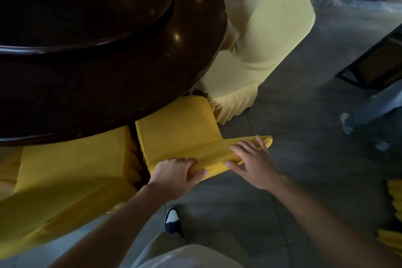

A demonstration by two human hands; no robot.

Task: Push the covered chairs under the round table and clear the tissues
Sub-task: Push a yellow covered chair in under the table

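Note:
A dark brown round table (134,76) fills the upper left. A chair in a bright yellow cover (180,130) stands at its edge, its seat partly beneath the tabletop. Both my hands hold the top of its backrest: my left hand (176,172) is wrapped around the left end, and my right hand (252,161) rests over the right end with fingers spread. A second bright yellow covered chair (69,172) sits to the left, also partly under the table. A pale yellow covered chair (265,48) stands at the table's right side. No tissues are visible.
Grey tiled floor (293,128) lies to the right. Another person's leg and shoe (348,122) are at the right edge. A dark-framed piece of furniture (374,59) stands upper right. More yellow fabric (393,213) shows at the lower right. My shoe (173,220) is below the chair.

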